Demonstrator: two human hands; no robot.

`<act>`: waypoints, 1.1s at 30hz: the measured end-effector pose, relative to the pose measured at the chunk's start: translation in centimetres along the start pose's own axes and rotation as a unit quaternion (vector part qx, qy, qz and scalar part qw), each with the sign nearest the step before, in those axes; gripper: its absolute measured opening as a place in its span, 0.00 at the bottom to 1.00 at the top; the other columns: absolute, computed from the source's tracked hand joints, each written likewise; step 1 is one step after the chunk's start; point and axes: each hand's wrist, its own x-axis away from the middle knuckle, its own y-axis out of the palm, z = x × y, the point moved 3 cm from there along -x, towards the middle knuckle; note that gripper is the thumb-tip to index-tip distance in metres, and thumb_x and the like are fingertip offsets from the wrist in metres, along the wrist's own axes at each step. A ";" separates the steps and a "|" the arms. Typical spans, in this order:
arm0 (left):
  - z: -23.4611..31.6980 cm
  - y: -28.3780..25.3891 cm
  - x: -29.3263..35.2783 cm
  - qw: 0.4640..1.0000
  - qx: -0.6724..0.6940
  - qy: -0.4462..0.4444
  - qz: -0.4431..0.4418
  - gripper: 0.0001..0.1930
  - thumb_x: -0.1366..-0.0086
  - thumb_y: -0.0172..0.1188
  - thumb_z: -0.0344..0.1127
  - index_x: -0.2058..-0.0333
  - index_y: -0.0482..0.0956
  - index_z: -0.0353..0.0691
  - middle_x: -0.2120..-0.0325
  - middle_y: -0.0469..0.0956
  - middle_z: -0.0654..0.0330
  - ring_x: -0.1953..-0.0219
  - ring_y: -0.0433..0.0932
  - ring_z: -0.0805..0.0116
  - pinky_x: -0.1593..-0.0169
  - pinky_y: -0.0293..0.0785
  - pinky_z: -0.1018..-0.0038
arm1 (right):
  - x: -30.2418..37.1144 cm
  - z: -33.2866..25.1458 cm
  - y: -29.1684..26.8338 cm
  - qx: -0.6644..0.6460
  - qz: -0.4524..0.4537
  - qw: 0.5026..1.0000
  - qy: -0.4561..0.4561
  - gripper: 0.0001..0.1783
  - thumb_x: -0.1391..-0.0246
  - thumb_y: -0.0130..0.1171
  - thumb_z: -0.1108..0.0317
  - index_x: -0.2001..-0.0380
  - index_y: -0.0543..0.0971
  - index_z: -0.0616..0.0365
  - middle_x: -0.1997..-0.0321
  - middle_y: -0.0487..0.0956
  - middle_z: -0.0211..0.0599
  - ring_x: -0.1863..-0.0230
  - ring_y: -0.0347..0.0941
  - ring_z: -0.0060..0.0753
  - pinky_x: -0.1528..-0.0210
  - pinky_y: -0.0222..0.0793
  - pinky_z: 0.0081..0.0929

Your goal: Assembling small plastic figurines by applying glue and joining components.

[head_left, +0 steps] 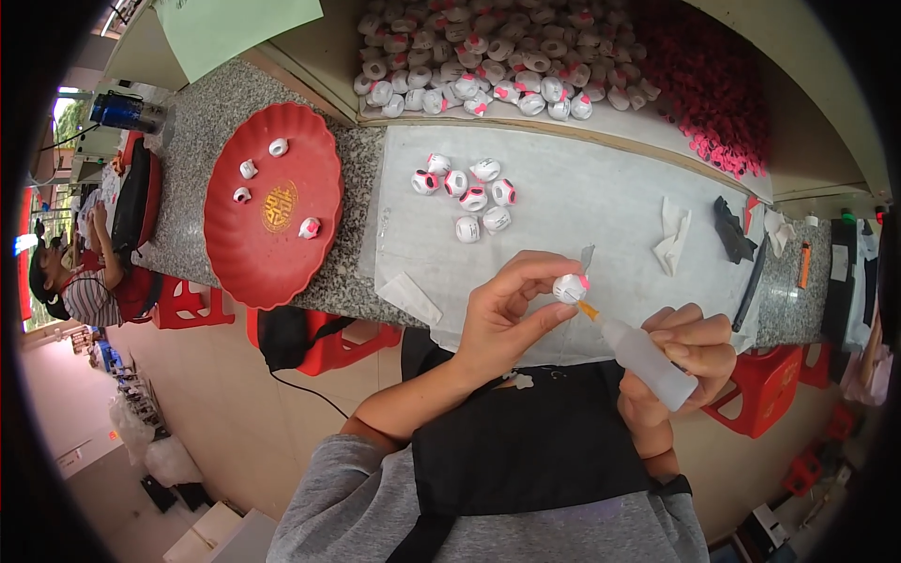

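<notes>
My left hand (502, 314) pinches a small round white part with a pink edge (569, 289) between thumb and fingers, above the white work sheet. A thin grey strip (587, 255) sticks up beside its fingertips; I cannot make out what it is. Wrapped in my right hand (699, 349) is a translucent white squeeze bottle (648, 361), tilted with its narrow orange tip (588, 310) right at the lower side of the part. Whether the tip touches it, I cannot tell. Beyond my hands, several similar white-and-pink parts (473, 197) lie in a loose group on the sheet.
A red scalloped tray (319, 253) with several small parts stands left. At the back, a bin holds heaped white parts (526, 66) and pink pieces (713, 103). Crumpled white tissue (672, 235) and a black scrap (732, 230) lie right. Another person (89, 281) sits far left.
</notes>
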 end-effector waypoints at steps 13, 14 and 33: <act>0.2 -0.2 -0.2 0.999 -0.045 0.006 0.005 0.16 0.52 0.50 0.18 0.61 0.66 0.31 0.62 0.64 0.56 0.58 0.65 0.70 0.55 0.61 0.76 | 0.0 0.1 -0.3 0.016 0.014 1.000 0.005 0.21 0.69 0.64 0.65 0.74 0.63 0.56 0.76 0.61 0.32 0.80 0.56 0.20 0.82 0.56 0.14; 0.3 -0.1 -0.1 0.999 -0.044 0.008 0.002 0.16 0.52 0.50 0.18 0.61 0.66 0.31 0.62 0.64 0.56 0.58 0.65 0.70 0.55 0.61 0.76 | 0.1 0.0 -0.3 0.018 0.015 1.000 0.001 0.21 0.69 0.64 0.65 0.74 0.63 0.56 0.76 0.61 0.32 0.80 0.56 0.20 0.82 0.56 0.14; 0.6 -2.2 -0.3 0.998 0.008 -0.019 0.066 0.17 0.50 0.51 0.21 0.58 0.65 0.34 0.66 0.69 0.63 0.64 0.66 0.79 0.62 0.62 0.85 | -9.6 13.9 -8.7 0.401 -0.057 0.898 0.174 0.16 0.66 0.58 0.70 0.72 0.66 0.63 0.78 0.70 0.46 0.77 0.67 0.44 0.73 0.62 0.31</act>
